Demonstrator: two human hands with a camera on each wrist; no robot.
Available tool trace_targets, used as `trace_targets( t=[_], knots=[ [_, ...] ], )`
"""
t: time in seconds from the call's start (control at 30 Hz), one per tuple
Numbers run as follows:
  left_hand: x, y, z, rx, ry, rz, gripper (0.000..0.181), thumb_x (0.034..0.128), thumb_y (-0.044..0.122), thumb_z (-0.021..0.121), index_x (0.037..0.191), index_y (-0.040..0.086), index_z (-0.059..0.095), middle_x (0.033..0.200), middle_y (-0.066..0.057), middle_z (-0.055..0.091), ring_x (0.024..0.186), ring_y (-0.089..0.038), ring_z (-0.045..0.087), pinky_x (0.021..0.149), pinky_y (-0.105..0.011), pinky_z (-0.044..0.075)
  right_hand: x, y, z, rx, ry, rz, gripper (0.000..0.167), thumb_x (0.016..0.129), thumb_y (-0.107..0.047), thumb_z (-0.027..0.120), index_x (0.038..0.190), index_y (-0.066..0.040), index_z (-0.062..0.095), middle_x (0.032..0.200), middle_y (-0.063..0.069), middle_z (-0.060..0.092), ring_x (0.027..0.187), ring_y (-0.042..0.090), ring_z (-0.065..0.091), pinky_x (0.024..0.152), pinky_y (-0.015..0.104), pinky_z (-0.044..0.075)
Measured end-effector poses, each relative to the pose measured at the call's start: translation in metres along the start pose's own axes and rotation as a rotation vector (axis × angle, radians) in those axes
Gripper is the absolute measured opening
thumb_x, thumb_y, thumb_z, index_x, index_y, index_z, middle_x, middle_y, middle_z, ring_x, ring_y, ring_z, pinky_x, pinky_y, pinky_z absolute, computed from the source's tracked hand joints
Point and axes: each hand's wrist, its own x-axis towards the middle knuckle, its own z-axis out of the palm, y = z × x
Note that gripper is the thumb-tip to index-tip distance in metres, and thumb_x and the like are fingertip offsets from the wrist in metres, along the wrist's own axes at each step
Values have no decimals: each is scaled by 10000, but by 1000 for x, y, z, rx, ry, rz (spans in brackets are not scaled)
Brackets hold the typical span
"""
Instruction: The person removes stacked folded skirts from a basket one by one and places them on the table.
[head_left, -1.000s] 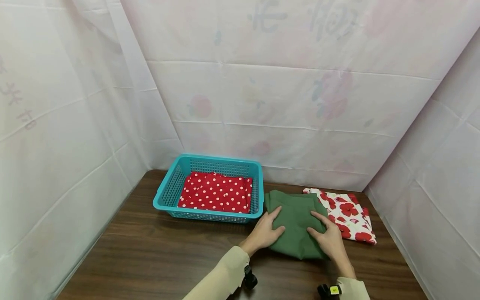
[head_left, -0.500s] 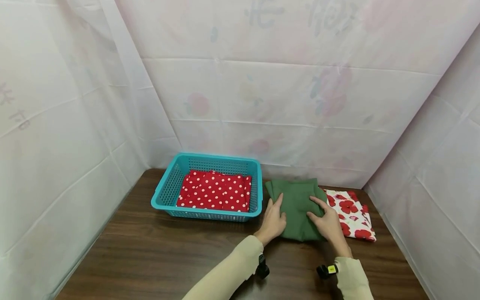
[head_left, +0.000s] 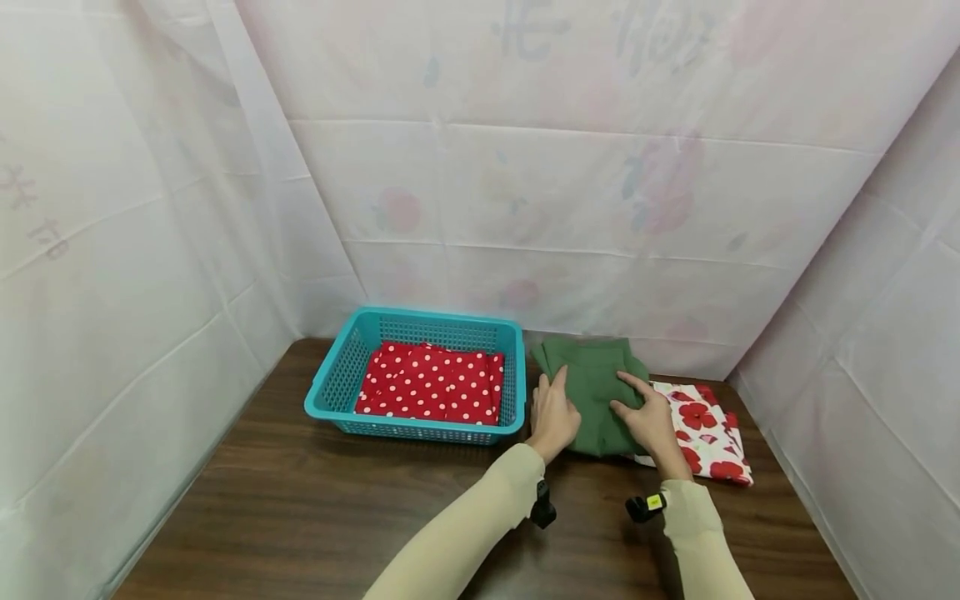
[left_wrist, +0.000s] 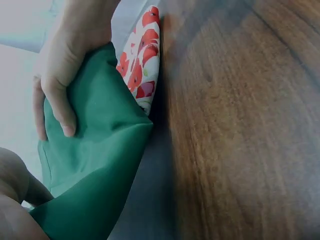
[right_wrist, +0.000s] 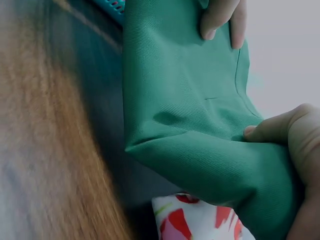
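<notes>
1. Two hands grip one folded green cloth (head_left: 596, 408), just to the right of the turquoise plastic basket (head_left: 416, 428). Whether cloth and basket touch, I cannot tell.
2. Left hand (head_left: 553, 421): clamped on the side of the green cloth nearer the basket, its index finger stretched over the upper face. It lies just right of the basket's front right corner.
3. Right hand (head_left: 651, 421): clamped on the side farther from the basket, thumb and index finger spread apart on the cloth's upper face.
4. Both wrist views show the green cloth tilted, with a drooping corner that appears raised off the dark wood-grain counter (head_left: 337, 508).
5. Inside the basket, on its bottom, lies a folded red cloth with white polka dots (head_left: 431, 383).
6. Farther right of the basket, beyond the green cloth, a folded white cloth with red flowers (head_left: 701, 429) lies on the counter; in the head view the green cloth covers part of its left side.
7. Pale yellow sleeves (head_left: 465, 525) cover both forearms, and each wrist bears a small black camera (head_left: 543, 507), both nearer the person than the basket is.
8. Behind the basket hangs a creased white sheet (head_left: 450, 208) with faint pink prints.
</notes>
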Motion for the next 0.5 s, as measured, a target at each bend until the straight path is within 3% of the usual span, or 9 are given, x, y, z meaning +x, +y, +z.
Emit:
trace_targets(
  t=[0.13,0.3,0.5],
  knots=[
    [8,6,5,81,-4,-54,677,955,-29,585,1582,151,405,1440,-183,463,1045,-336,517,875,-480,498,8,4,6,42,5,24,582,943,-105,735,1494,-134,550,1577,271,426,1439,489,401,1107,659,406],
    [15,8,12,135,-35,-126,723,936,36,658,1593,118,367,1464,-220,424,1218,-417,493,1020,-577,465,12,6,14,40,-11,46,583,935,-114,740,1488,-137,557,1583,250,429,1430,476,415,1103,645,413],
    [20,-2,19,211,-40,-187,772,918,137,702,1598,87,339,1529,-242,341,1294,-437,441,1067,-587,435,10,7,24,-43,-50,18,575,938,-108,732,1484,-108,552,1559,279,445,1429,488,415,1104,651,407]
  ],
)
